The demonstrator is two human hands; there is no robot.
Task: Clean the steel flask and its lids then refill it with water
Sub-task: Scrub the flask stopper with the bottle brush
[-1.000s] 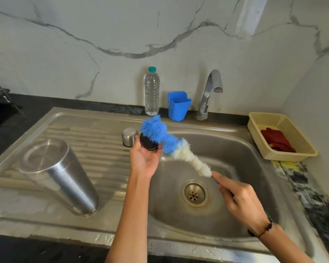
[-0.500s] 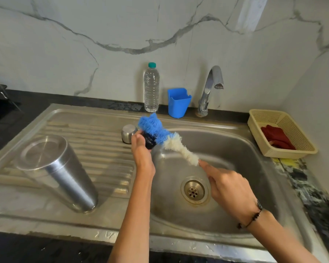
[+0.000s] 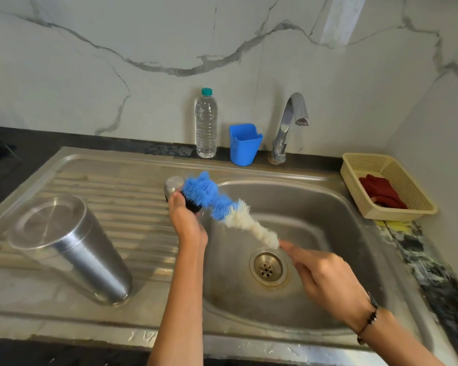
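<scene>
The steel flask (image 3: pixel 72 249) is standing mouth-down on the ribbed draining board (image 3: pixel 111 191) at the left end of the sink (image 3: pixel 315 207), well apart from both hands and not being touched. Further right, at the board's inner edge beside the basin, a small steel lid (image 3: pixel 173 184) is sitting just behind the left hand (image 3: pixel 187 220), which is curling its fingers round a dark inner lid (image 3: pixel 192 204) and holding it up over the basin rim. The blue head of a bottle brush (image 3: pixel 222 204) is pressing onto that dark lid, its white bristles trailing down to the right, where the right hand (image 3: pixel 325 276) is pinching the handle end above the drain (image 3: pixel 267 268). Along the back edge a water bottle (image 3: pixel 206 122), a blue cup (image 3: pixel 243 143) and the tap (image 3: pixel 288 125) are standing, with no water seen running; a basket (image 3: pixel 386 191) is sitting at the right end. The step in hand appears to be scrubbing the dark lid. Next, judging by this, the lid is needing a turn in the fingers so the bristles reach every side, then a rinse under the tap, with the steel lid and flask awaiting their turn
</scene>
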